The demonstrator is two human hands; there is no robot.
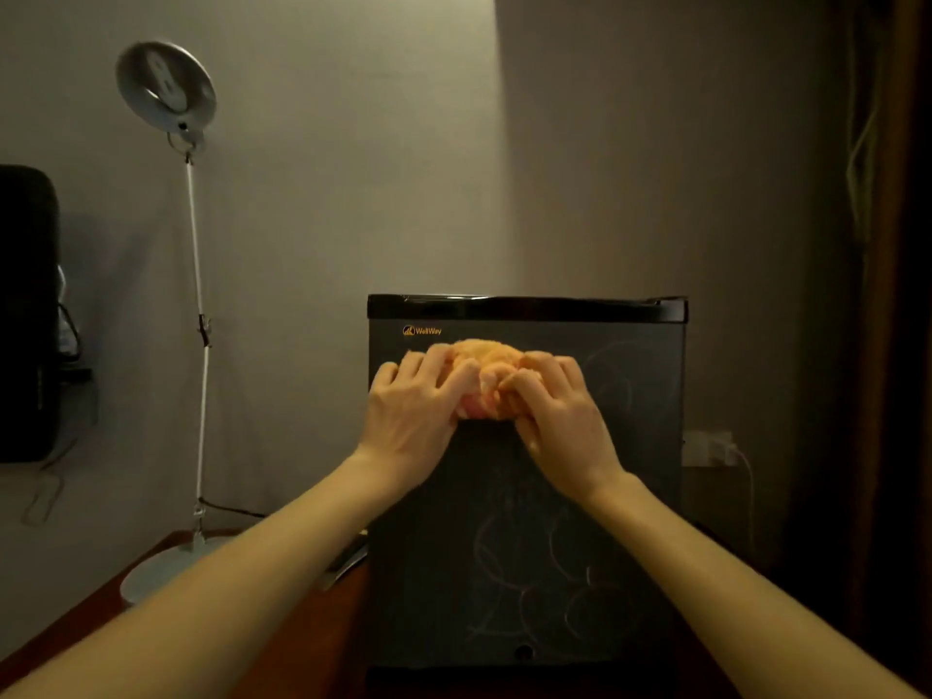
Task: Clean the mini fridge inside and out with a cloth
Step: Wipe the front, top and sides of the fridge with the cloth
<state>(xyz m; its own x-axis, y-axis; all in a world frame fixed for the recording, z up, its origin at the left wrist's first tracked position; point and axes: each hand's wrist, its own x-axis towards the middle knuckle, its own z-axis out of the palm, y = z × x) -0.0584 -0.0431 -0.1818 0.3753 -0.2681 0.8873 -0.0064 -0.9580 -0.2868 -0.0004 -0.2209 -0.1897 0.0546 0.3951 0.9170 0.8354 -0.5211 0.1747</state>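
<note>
Clearly the outside wipe is the step in hand: the mini fridge [529, 486] stands with its door shut, so I judge the inside has yet to be reached. Both hands work on the upper part of the door front. The left hand [413, 406] and the right hand [560, 411] sit side by side, almost touching, with a bunched orange cloth [486, 358] held between and under them, pressed against the door. The fingers of each hand are bent over the wad and grip it rather than lying flat; the cloth bulges out above the knuckles.

Just above the left hand is the brand logo [422, 330]. Below both wrists, and also off beyond the right hand, pale looping scribbles [534, 572] mark the dark door. To my eye the next move calls for dragging the cloth down and across those marks with firm, even pressure, then opening the door for the inside.

Well off to the left hand's side stands a floor lamp [165, 85], its base on the wooden surface [166, 552].
</note>
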